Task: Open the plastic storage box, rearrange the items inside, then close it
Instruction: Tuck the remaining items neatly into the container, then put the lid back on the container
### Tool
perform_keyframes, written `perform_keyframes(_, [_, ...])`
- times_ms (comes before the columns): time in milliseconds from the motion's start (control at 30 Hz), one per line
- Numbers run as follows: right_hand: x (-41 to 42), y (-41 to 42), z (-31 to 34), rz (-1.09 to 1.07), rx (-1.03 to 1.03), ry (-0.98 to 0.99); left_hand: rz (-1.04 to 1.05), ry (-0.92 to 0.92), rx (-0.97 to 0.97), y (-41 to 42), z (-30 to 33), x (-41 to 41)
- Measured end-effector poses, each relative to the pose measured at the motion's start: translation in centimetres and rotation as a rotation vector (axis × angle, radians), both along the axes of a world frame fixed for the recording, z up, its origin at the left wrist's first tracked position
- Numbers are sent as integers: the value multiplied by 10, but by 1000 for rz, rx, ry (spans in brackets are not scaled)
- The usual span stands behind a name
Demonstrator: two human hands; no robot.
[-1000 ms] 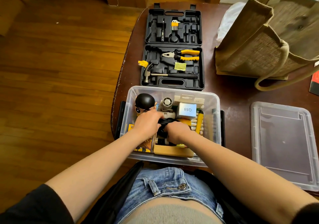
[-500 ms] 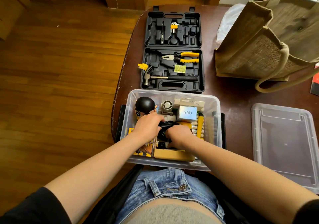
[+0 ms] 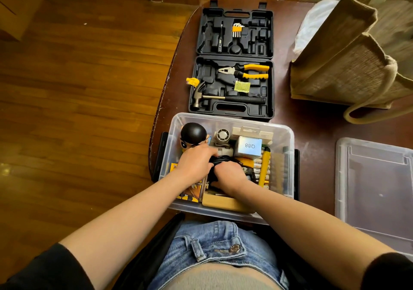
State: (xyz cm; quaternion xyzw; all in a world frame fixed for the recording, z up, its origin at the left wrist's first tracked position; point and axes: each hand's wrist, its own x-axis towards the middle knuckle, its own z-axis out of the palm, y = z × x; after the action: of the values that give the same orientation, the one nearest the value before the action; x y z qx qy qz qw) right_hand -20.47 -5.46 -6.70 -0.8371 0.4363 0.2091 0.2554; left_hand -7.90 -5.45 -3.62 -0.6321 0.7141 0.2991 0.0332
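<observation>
inside the storage box (image 3: 287, 133) our left hand (image 3: 195, 163) and right hand (image 3: 228, 174) have barely shifted, fingers curled into the black cable bundle (image 3: 220, 160); rearranging continues, lid (image 3: 377, 187) off.
</observation>
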Motion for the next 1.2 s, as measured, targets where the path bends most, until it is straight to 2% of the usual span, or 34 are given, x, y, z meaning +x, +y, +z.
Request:
perform_keyframes(133, [-16, -8, 11, -31, 119, -25, 12, -18, -24, 2, -2, 1])
perform_keyframes(233, [-38, -10, 22, -72, 108, -8, 19, -16, -42, 3, -3, 0])
perform_keyframes(400, [-56, 0, 21, -103, 74, 158, 16, -14, -57, 4, -3, 0])
perform_keyframes(633, [-46, 5, 10, -124, 77, 154, 9, -4, -43, 5, -1, 1])
perform_keyframes(800, [-59, -2, 9, -117, 269, 80, -8, 3, -24, 4, -1, 1])
perform_keyframes(1100, [-40, 10, 4, -205, 42, 175, -19, 6, -20, 4, 2, 1])
perform_keyframes(1200, [-35, 9, 5, -201, 58, 197, -25, -2, -29, 5, 4, 1])
